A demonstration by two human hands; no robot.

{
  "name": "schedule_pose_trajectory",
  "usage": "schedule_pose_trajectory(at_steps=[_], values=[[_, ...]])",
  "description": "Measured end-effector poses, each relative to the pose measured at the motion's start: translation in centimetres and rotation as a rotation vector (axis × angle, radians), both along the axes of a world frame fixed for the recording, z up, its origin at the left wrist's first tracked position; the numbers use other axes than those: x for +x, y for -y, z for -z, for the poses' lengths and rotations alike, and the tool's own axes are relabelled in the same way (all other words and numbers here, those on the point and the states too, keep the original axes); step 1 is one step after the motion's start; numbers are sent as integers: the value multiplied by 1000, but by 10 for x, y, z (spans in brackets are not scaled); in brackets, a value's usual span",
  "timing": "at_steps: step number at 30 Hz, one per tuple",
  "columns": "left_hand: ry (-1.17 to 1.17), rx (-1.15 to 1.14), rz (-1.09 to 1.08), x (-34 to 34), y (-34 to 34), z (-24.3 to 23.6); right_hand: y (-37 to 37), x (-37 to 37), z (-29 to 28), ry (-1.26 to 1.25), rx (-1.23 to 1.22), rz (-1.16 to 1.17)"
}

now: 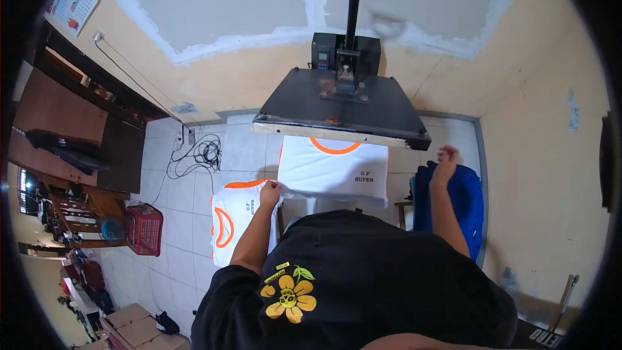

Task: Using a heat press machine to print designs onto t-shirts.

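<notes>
A white T-shirt (334, 172) with orange collar trim and dark chest print lies flat beneath the raised upper plate (337, 107) of a black heat press. To its left is a second white T-shirt (238, 223) with the same trim, collar toward the left. My left hand (272, 189) is closed, its fingertips pinching the orange-edged fabric of this second shirt where the two shirts meet. My right hand (446, 161) is raised with nothing in it, fingers loosely apart, near the press plate's right corner and above a pile of blue cloth (465, 204).
The press has a control box (368, 52) and a long looped handle (353, 16) rising toward the wall. At left lie coiled black cables (202, 154) and a red plastic basket (144, 230) on the tiled floor. Cardboard boxes (139, 327) stand at lower left.
</notes>
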State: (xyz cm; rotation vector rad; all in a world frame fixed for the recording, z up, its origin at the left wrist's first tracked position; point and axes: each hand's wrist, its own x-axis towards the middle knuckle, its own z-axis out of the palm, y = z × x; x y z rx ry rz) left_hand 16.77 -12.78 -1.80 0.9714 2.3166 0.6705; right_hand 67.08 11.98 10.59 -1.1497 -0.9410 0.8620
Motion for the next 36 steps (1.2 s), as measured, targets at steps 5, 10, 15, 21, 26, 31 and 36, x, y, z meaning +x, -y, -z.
schedule_pose_trajectory(at_steps=[5,10,15,21,26,31,36], values=[[6,-30,-19,-4,-7,4,-18,-55,-209,104,346,-190],[-91,-233,99,-2,-15,-26,-19,-123,-345,507,621,-421],[-146,-336,124,5,-28,-43,-61,-180,-423,830,1040,-293],[212,-394,135,-3,-22,-31,-108,-251,-485,1200,778,-294],[489,-333,116,-11,-21,-34,-161,-297,-490,1417,511,-365],[573,-412,321,-28,-11,-14,-163,-324,-485,1418,157,-499],[760,-478,127,-31,-19,-14,-183,-314,-477,1345,90,-522]])
